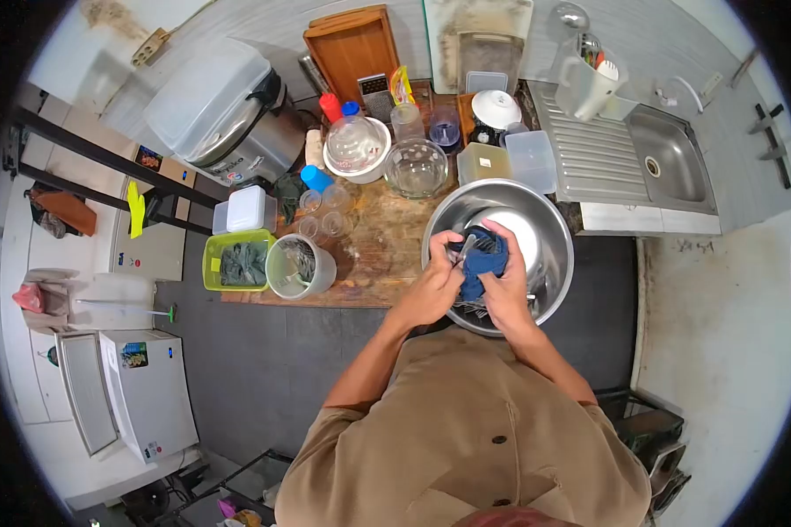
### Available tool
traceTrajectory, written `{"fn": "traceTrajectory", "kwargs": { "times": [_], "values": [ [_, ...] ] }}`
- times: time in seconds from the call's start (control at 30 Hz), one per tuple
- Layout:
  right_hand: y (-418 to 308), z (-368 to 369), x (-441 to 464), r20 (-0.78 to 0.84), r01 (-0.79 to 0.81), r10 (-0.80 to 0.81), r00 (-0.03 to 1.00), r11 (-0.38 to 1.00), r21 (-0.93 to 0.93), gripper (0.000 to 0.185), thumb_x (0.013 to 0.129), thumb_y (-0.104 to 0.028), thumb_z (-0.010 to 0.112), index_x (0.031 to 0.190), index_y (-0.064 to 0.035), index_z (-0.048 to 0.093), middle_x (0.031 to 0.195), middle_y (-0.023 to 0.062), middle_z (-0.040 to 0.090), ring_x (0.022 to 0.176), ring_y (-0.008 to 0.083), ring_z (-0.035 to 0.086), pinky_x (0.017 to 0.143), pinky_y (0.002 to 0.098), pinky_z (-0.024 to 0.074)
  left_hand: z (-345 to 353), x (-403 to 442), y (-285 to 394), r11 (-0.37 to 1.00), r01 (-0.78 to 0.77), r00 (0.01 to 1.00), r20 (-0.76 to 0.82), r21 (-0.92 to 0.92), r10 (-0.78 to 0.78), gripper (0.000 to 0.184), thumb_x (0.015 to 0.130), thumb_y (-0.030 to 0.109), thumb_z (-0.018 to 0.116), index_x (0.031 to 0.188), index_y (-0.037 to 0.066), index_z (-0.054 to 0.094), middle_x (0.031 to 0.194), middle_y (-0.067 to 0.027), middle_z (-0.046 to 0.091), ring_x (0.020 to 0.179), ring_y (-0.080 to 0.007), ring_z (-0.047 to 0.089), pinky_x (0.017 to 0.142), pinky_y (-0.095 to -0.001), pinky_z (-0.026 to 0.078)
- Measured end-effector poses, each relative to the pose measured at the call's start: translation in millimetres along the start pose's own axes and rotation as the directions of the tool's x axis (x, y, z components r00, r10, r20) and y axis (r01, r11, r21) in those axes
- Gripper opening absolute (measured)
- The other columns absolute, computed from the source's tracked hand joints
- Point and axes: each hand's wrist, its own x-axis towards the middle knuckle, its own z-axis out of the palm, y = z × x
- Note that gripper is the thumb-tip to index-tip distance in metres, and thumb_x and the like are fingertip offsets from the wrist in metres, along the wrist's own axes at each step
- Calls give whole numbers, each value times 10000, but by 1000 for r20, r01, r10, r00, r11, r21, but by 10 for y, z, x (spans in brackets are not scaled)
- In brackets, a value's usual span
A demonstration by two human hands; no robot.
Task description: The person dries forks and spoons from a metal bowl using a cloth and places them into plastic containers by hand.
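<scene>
Over a large steel bowl (557, 263), both of my hands work close together around a dark blue cloth (485, 262). My left hand (432, 288) is closed on a shiny piece of cutlery (468, 247), apparently a spoon, partly hidden by fingers and cloth. My right hand (508, 297) grips the cloth, wrapped against the cutlery. Below them, several metal utensils (472, 309) lie in the near side of the bowl. To the left on the wooden table stands a whitish tub (315, 285) with more cutlery inside.
A green basket (209, 263) holding dark cloth-like material sits at the table's left end. Behind are clear jars (334, 221), a glass bowl (416, 169) and a yellowish container (482, 165). A steel sink (672, 158) with a ribbed drainboard (589, 154) is at the right.
</scene>
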Motion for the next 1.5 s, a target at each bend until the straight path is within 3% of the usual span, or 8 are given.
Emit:
{"fn": "traceTrajectory", "kwargs": {
  "times": [0.13,0.27,0.37,0.43,1.0,1.23,1.37,1.5],
  "values": [
    [25,12,-47,-46,-18,20,999,999,44,507,872,172,572,1341,-14,524,1130,79,644,1009,186,704,876,300,574,-10,1,232,951,303,949,113,-55,-296,424,1041,101,438,1380,-50,233,1259,-268,471,1062,-415,625,954,-443,460],
    [189,-102,-3,-99,53,-73,992,980,-192,412,856,161,585,1233,-5,571,1082,67,637,962,152,661,856,280,545,74,-16,-17,986,147,982,105,84,-155,386,1039,107,445,1338,-70,277,1170,-241,523,969,-409,643,922,-438,470],
    [166,-119,13,-181,40,-81,980,975,-218,400,847,161,572,1211,-4,572,1071,63,631,938,136,632,855,272,528,75,14,12,932,333,935,180,-140,-307,349,1075,163,467,1288,-83,343,1010,-208,594,869,-396,656,853,-428,488],
    [147,-160,40,-217,54,-104,971,973,-225,394,849,163,563,1207,-2,570,1073,66,633,946,137,637,862,274,530,112,-12,61,981,189,982,16,-35,-189,344,1130,328,447,1023,11,530,732,-69,565,627,-160,545,618,-347,444],
    [-70,-300,320,-539,175,-204,817,979,-106,458,897,182,473,1319,17,543,1122,156,665,990,255,730,887,340,595,101,-186,-320,981,170,985,-31,90,-168,472,1130,382,442,905,-17,557,667,-144,489,628,-271,494,639,-421,438],
    [26,-364,190,-306,-114,109,946,993,3,594,856,180,431,1421,16,510,1231,194,654,1090,270,729,938,348,585,149,-200,-428,926,353,935,3,-135,-355,492,1141,370,412,801,31,519,625,0,481,571,-139,435,566,-339,394],
    [389,-129,-122,-235,-243,213,948,964,-108,452,902,88,559,1346,2,567,1080,104,670,893,154,665,814,277,564,316,-199,-521,974,218,976,6,-67,-218,466,1142,341,390,823,28,522,624,-11,492,556,-141,470,561,-335,416],
    [273,-199,-110,-139,-289,282,949,957,-28,374,919,118,514,1277,27,573,1029,95,680,899,141,670,797,265,558,242,-195,-318,902,420,898,191,-102,-397,381,1113,291,441,914,-2,580,685,-99,621,647,-248,608,655,-395,499]
  ]
}}
